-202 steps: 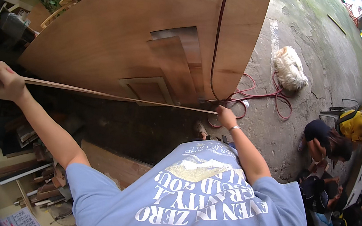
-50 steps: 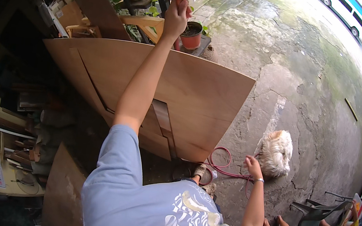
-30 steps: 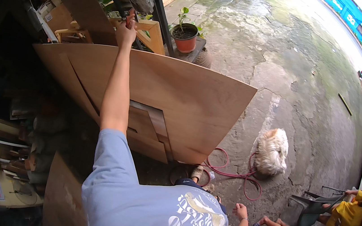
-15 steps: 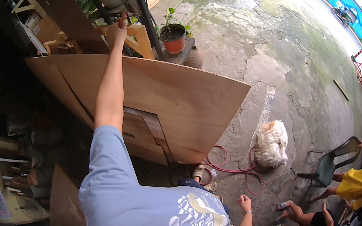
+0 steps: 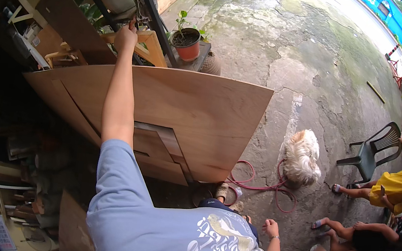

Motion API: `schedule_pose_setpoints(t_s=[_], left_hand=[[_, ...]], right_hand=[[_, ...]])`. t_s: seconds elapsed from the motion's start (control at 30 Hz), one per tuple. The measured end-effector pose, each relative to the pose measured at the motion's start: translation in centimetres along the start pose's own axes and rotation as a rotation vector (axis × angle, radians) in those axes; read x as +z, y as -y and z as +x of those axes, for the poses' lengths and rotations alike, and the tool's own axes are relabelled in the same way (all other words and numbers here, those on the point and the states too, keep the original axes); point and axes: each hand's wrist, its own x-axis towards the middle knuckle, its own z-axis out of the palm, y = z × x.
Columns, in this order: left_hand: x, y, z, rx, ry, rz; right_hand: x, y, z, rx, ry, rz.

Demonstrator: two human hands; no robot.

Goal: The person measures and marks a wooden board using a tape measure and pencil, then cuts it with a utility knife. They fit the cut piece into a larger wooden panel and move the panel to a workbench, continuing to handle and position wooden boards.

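Here, a left hand (image 5: 125,39) reaches over a wooden board (image 5: 207,111) toward a plant rack (image 5: 152,13), fingers curled, any hold unclear; the right hand (image 5: 271,228) hangs half-curled, contents indiscernible. The board slants below the left arm.

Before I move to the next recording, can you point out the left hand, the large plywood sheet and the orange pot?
Left hand (image 5: 125,40): head view, on the middle of the hand.
Large plywood sheet (image 5: 183,106): head view, on its bare broad face.
Orange pot (image 5: 188,53): head view, on its outer wall.
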Motion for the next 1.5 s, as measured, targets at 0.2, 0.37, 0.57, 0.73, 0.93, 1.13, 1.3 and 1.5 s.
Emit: schedule_pose_setpoints(t_s=[0.2, 0.37, 0.57, 0.73, 0.93, 1.13, 1.3, 1.5], left_hand=[[0.4, 1.8, -0.9, 0.027, 0.004, -0.076], [-0.1, 1.1, -2.1, -0.021, -0.061, -0.114], [-0.7, -1.1, -2.5, -0.106, -0.153, -0.165], [0.2, -0.8, -2.2, -0.12, -0.143, -0.167], [0.6, -0.5, -2.9, -0.11, -0.146, -0.133], [1.1, 0.9, -2.3, -0.133, -0.112, -0.114], [2.6, 1.5, -1.2, -0.146, -0.11, -0.148], [5.0, 6.8, 3.2, 0.026, -0.076, -0.277]], right_hand=[[1.3, 0.5, -0.1, -0.012, -0.003, 0.027], [1.7, -0.1, -0.1, 0.012, 0.02, -0.013], [0.3, -0.1, -0.4, -0.007, 0.012, -0.052], [0.1, 0.4, -0.1, -0.035, -0.055, 0.018], [1.5, 0.3, -0.6, -0.042, -0.039, 0.015], [2.7, -0.5, -1.5, 0.008, -0.024, 0.034], [2.8, -1.6, -1.3, 0.003, -0.041, 0.028], [1.9, -0.6, -1.3, 0.001, -0.073, 0.007]])
